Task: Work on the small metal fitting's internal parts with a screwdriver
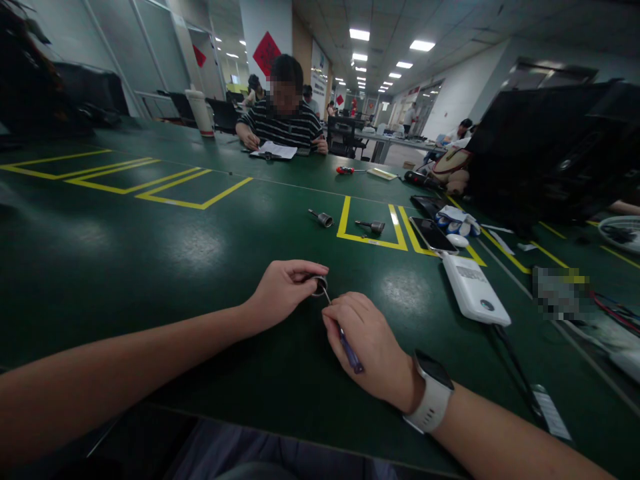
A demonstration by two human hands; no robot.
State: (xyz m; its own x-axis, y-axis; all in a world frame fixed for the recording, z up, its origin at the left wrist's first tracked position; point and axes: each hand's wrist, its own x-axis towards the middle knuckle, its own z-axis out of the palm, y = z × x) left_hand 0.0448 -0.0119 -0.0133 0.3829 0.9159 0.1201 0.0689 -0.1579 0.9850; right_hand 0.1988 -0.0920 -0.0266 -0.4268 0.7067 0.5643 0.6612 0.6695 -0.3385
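My left hand (283, 290) pinches a small round metal part (320, 285) against the green table (150, 267). My right hand (370, 350), with a white watch on its wrist, is closed around a thin blue-handled screwdriver (345, 340). The screwdriver's metal tip reaches into the round part. Both hands meet near the table's front middle.
Two more metal parts (321, 218) (371, 227) lie farther back by a yellow-taped box. A white device (473, 290), phones (433, 235) and cables lie to the right. A red-handled screwdriver (345, 171) lies farther off. A person in a striped shirt (283, 127) writes across the table.
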